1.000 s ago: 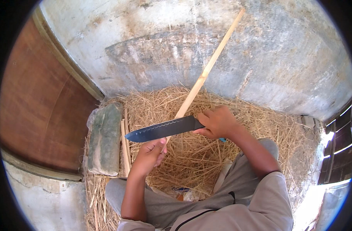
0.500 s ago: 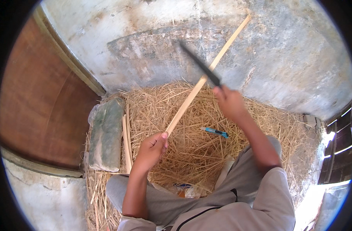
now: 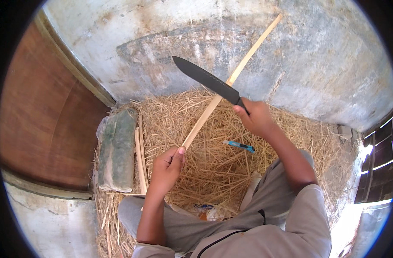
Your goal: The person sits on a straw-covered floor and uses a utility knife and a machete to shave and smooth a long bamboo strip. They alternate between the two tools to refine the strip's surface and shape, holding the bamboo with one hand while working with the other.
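My left hand (image 3: 168, 168) is closed round the near end of a long pale wooden strip (image 3: 201, 121), thumb on top. The strip slants up and away to the right, its far end against or close to the wall. In my right hand (image 3: 257, 117) is the handle of a large knife (image 3: 204, 79) with a dark, broad blade. The blade lies across the strip around its middle, pointing up and left, and hides a short piece of it. Whether the edge touches the wood, I cannot tell.
Straw and shavings (image 3: 213, 167) cover the floor around my crossed legs. A blue box cutter (image 3: 238, 146) lies there. On the left are more wooden strips (image 3: 140, 159) beside a greenish-grey block (image 3: 118, 150). A stained wall (image 3: 162, 51) rises ahead, with a brown door (image 3: 50, 107) at left.
The knife has swung flatter, showing its broad side, and its tip has moved left and down. My left hand and the near end of the strip have shifted slightly left.
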{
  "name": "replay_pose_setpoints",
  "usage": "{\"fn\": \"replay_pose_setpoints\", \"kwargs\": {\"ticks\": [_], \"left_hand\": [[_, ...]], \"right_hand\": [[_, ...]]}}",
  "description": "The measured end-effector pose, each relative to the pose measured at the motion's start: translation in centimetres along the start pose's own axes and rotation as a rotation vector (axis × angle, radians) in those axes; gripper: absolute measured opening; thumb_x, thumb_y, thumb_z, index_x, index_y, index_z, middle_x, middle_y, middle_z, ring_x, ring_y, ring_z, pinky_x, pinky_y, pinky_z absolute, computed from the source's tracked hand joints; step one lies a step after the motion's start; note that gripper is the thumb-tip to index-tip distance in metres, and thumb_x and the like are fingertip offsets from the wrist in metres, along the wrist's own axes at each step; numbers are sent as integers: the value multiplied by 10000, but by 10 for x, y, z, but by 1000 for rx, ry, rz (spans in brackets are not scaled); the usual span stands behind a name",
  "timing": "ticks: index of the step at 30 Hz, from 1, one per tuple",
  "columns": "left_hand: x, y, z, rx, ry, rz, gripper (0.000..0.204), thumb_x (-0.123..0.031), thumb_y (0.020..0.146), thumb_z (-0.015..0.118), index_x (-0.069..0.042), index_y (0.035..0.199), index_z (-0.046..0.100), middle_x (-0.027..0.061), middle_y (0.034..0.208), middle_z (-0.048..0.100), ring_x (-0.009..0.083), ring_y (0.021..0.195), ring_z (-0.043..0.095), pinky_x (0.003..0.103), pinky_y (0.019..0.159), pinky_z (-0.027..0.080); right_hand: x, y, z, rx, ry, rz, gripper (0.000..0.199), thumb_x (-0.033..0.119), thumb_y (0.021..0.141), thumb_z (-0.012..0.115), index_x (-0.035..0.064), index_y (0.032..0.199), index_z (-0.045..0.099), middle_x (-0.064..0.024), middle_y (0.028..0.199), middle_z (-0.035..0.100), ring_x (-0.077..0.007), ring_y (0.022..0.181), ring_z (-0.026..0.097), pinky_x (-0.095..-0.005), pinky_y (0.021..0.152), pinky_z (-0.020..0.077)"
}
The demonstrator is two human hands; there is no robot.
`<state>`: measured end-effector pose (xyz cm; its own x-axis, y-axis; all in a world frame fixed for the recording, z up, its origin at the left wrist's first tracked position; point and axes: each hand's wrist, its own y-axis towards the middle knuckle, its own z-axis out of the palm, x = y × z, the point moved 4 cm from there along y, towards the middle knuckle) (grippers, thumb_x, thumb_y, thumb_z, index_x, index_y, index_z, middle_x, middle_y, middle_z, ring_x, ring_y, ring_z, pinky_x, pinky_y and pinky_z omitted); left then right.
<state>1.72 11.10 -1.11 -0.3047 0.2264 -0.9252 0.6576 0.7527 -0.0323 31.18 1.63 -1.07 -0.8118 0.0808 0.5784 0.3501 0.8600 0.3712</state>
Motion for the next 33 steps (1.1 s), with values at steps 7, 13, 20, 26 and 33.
{"fn": "replay_pose_setpoints", "kwargs": {"ticks": [7, 13, 20, 26, 33], "left_hand": [[-10, -3, -2, 9, 36, -13, 415, -329, 1076, 542, -53, 767, 572, -49, 634, 451, 48, 582, 395, 249, 534, 323], [-10, 0, -10, -29, 85, -45, 413, -315, 1076, 541, -46, 766, 574, -46, 640, 460, 55, 596, 397, 255, 552, 331], [-18, -2, -9, -124, 204, 32, 398, -292, 1071, 552, -28, 773, 571, -26, 636, 473, 59, 602, 417, 265, 548, 347], [-14, -8, -12, -105, 200, 68, 395, -290, 1069, 555, -25, 777, 575, -17, 627, 485, 63, 593, 425, 266, 542, 352], [-14, -11, -14, -146, 240, 67, 394, -296, 1068, 559, -23, 784, 581, -12, 627, 492, 65, 588, 433, 266, 540, 355]], "right_hand": [[6, -8, 18, -32, -311, -347, 477, 527, 1009, 525, 63, 922, 592, -140, 672, 605, -338, 584, 630, -464, 552, 483], [6, -11, 11, -62, -81, -17, 522, 542, 1043, 456, 56, 900, 583, -129, 635, 584, -297, 557, 621, -434, 540, 484], [-6, 6, -7, -78, -263, -36, 518, 566, 999, 534, 62, 903, 605, -142, 640, 604, -330, 599, 660, -457, 563, 508], [16, -15, 12, 43, -368, -229, 516, 529, 1028, 496, 34, 933, 608, -153, 646, 612, -372, 588, 641, -473, 575, 507], [-4, 7, -18, -79, -113, 199, 586, 581, 1029, 449, 30, 1009, 646, -185, 702, 667, -387, 658, 677, -483, 595, 529]]}}
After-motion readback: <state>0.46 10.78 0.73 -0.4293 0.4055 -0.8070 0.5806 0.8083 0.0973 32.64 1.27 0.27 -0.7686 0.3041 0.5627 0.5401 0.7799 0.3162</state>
